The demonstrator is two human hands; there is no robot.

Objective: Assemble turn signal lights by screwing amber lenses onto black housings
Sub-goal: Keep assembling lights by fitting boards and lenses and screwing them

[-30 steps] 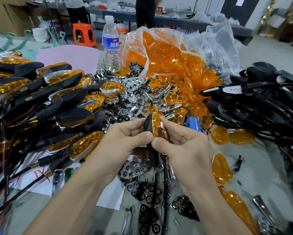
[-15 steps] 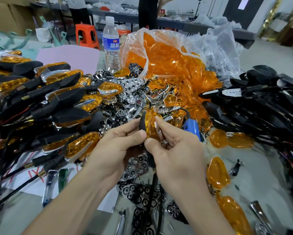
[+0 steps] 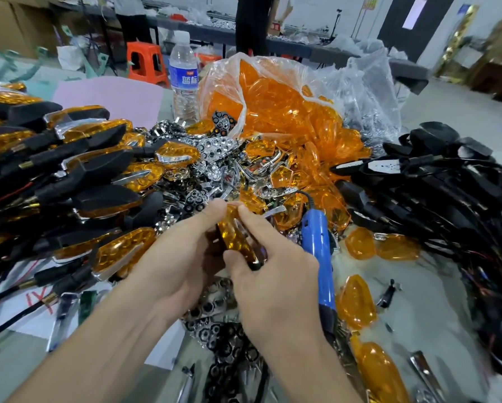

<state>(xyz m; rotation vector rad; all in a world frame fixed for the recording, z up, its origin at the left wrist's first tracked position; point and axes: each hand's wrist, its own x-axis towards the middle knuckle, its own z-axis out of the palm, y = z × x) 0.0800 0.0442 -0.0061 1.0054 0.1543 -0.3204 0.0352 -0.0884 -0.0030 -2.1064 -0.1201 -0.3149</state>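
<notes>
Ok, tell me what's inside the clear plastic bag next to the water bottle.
The bag is packed with loose amber lenses, some spilling out its open mouth. Anything deeper is covered by the lenses.

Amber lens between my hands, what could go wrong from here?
The left hand and right hand only pinch the amber lens; if unscrewed, it could shift or drop into the chrome reflectors below. The blue electric screwdriver lies beside the right wrist, so reaching for it blind may knock loose lenses around.
</notes>
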